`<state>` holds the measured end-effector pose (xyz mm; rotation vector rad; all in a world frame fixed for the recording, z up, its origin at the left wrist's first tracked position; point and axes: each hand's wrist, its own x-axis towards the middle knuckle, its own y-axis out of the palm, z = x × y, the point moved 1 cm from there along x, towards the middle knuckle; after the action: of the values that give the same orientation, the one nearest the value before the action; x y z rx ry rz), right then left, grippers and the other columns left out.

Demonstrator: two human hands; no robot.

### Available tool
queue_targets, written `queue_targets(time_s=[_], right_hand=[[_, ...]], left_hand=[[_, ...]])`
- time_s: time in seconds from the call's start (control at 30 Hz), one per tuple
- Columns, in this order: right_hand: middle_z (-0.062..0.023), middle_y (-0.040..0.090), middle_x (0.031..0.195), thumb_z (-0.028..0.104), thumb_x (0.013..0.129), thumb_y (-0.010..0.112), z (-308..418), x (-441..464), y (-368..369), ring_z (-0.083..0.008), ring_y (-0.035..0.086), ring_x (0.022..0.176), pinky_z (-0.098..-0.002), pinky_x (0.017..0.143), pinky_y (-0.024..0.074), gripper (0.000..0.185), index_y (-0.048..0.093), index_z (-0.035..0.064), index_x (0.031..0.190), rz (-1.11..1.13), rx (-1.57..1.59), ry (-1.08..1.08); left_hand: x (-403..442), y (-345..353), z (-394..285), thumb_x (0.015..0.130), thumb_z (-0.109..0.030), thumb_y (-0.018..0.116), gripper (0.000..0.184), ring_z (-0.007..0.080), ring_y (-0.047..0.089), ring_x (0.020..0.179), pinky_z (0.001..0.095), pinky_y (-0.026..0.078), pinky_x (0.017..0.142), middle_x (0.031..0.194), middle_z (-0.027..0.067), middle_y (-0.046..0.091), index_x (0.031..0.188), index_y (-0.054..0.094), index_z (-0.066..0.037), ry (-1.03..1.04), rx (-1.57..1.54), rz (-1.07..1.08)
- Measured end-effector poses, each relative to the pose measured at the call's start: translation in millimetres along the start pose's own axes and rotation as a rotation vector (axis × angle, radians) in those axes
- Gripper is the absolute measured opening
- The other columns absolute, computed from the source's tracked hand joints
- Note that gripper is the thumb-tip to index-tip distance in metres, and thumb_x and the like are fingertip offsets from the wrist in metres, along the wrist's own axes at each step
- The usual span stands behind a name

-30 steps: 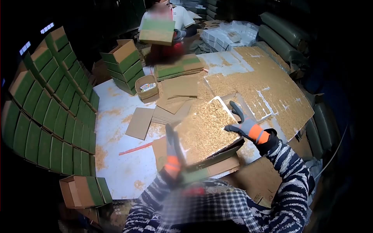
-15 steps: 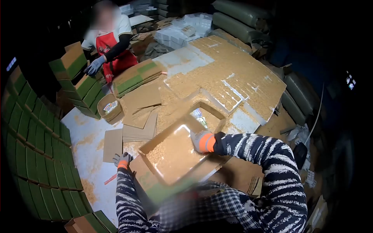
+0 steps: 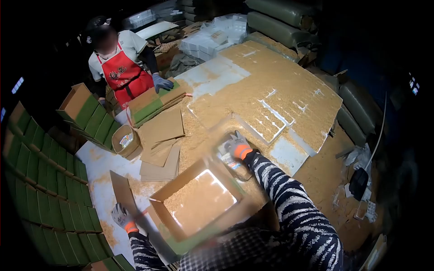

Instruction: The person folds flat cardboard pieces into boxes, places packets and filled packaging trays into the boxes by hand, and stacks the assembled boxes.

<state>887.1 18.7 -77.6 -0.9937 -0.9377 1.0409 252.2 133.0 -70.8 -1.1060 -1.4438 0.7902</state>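
the left hand (image 3: pixel 122 217) pinches a tilted cardboard sheet (image 3: pixel 122 190); past the open box (image 3: pixel 168 218), the right hand (image 3: pixel 237 144), half curled, is at packets (image 3: pixel 233 163), its grip unclear.

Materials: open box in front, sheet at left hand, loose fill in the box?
Open box: likely cardboard, matte; brown inside, some green outside, thin walls.
Sheet: probably cardboard too; plain matte brown, flat, straight-edged.
Loose fill: dry-looking, pale brown flakes or grains, perhaps wood shavings; fine texture leaves it open.
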Motion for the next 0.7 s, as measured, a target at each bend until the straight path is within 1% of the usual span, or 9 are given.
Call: queue_targets(time_s=[0.03, 0.07, 0.13, 0.27, 0.37, 0.43, 0.5, 0.57, 0.7], right_hand=[[-0.0081, 0.06, 0.127, 0.032, 0.09, 0.058, -8.3, -2.7, 26.3, -0.0267, 0.053, 0.12, -0.051, 0.101, 0.0399, 0.028, 0.071, 0.0221, 0.112, 0.197, -0.307, -0.052], [-0.0081, 0.06, 0.127, 0.032, 0.09, 0.058, -14.1, -8.4, 50.7, -0.0267, 0.053, 0.12, -0.051, 0.101, 0.0399, 0.028, 0.071, 0.0221, 0.112, 0.2, -0.293, -0.064], [-0.0057, 0.052, 0.137, 0.036, 0.087, 0.063, -19.5, -20.6, 83.0, -0.0275, 0.041, 0.132, -0.0563, 0.107, 0.0303, 0.042, 0.063, 0.0244, 0.128, 0.054, -0.061, -0.094], [-0.0088, 0.05, 0.141, 0.039, 0.079, 0.073, -11.4, -20.3, 31.9, -0.028, 0.041, 0.134, -0.0541, 0.11, 0.0293, 0.067, 0.05, 0.0209, 0.14, 0.077, 0.041, 0.029], [-0.0156, 0.052, 0.14, 0.018, 0.088, 0.059, -3.1, -24.5, 0.1, -0.0352, 0.044, 0.133, -0.0453, 0.111, 0.0344, 0.051, 0.052, 0.006, 0.137, -0.338, 0.309, -0.109], [-0.0176, 0.055, 0.137, 0.007, 0.088, 0.052, 55.5, -46.3, -80.0, -0.0384, 0.048, 0.129, -0.043, 0.108, 0.0391, 0.046, 0.056, 0.0042, 0.133, -0.417, 0.565, -0.21], [-0.0196, 0.055, 0.135, 0.008, 0.085, 0.055, 102.6, -71.1, -125.4, -0.0397, 0.047, 0.129, -0.0474, 0.11, 0.0379, 0.04, 0.062, 0.0038, 0.125, -0.323, 0.643, -0.423], [-0.0203, 0.056, 0.133, 0.009, 0.083, 0.059, 116.3, -90.0, -108.1, -0.0398, 0.046, 0.131, -0.0512, 0.112, 0.0343, 0.036, 0.065, 0.0062, 0.118, 0.039, 0.426, -0.703], [-0.0223, 0.057, 0.127, 0.004, 0.08, 0.06, 111.7, -99.7, -133.9, -0.0399, 0.046, 0.129, -0.0514, 0.111, 0.0342, 0.028, 0.068, 0.0076, 0.106, -0.224, 0.636, -0.39]], left_hand=[[-2.5, -27.2, -10.9, 0.086, -0.008, 0.061, 0.043, 0.0292, 0.055, 0.122, 0.0409, 0.041, 0.105, 0.129, 0.0147, 0.06, 0.127, 0.059, 0.001, -0.073, -0.121, -0.043], [-2.3, -40.3, -15.1, 0.088, 0.003, 0.054, 0.035, 0.0281, 0.06, 0.115, 0.0371, 0.048, 0.099, 0.127, 0.0141, 0.061, 0.123, 0.06, 0.005, -0.139, -0.497, -0.129], [-5.2, -83.0, -27.6, 0.091, 0.004, 0.052, 0.035, 0.0245, 0.062, 0.11, 0.0338, 0.049, 0.097, 0.125, 0.0144, 0.063, 0.126, 0.058, 0.004, -0.022, -0.54, -0.271], [-30.1, -167.0, -121.1, 0.089, 0.01, 0.055, 0.041, 0.0237, 0.063, 0.106, 0.0345, 0.051, 0.092, 0.121, 0.0138, 0.063, 0.13, 0.056, 0.002, -0.052, -0.775, -0.499], [-57.1, -207.6, -180.4, 0.087, 0.01, 0.057, 0.036, 0.0272, 0.064, 0.096, 0.0358, 0.052, 0.083, 0.107, 0.0148, 0.064, 0.12, 0.062, -0.001, 0.288, -0.386, -0.499], [-70.4, -202.8, -199.4, 0.076, 0.015, 0.054, 0.038, 0.0318, 0.062, 0.091, 0.0382, 0.052, 0.079, 0.102, 0.0145, 0.062, 0.107, 0.067, -0.001, 0.425, -0.502, -0.487], [-78.1, -198.5, -219.0, 0.068, 0.016, 0.053, 0.045, 0.0316, 0.062, 0.089, 0.0408, 0.052, 0.08, 0.099, 0.0131, 0.063, 0.106, 0.068, -0.003, 0.48, -0.684, -0.45], [-82.6, -203.7, -235.4, 0.066, 0.015, 0.055, 0.044, 0.0303, 0.062, 0.088, 0.0403, 0.051, 0.08, 0.097, 0.0112, 0.064, 0.102, 0.07, -0.007, 0.561, -0.586, -0.409], [-95.0, -197.5, -247.5, 0.062, -0.001, 0.069, 0.037, 0.0243, 0.061, 0.087, 0.0386, 0.05, 0.077, 0.092, 0.0024, 0.064, 0.096, 0.073, -0.015, 0.777, -0.5, -0.228]])
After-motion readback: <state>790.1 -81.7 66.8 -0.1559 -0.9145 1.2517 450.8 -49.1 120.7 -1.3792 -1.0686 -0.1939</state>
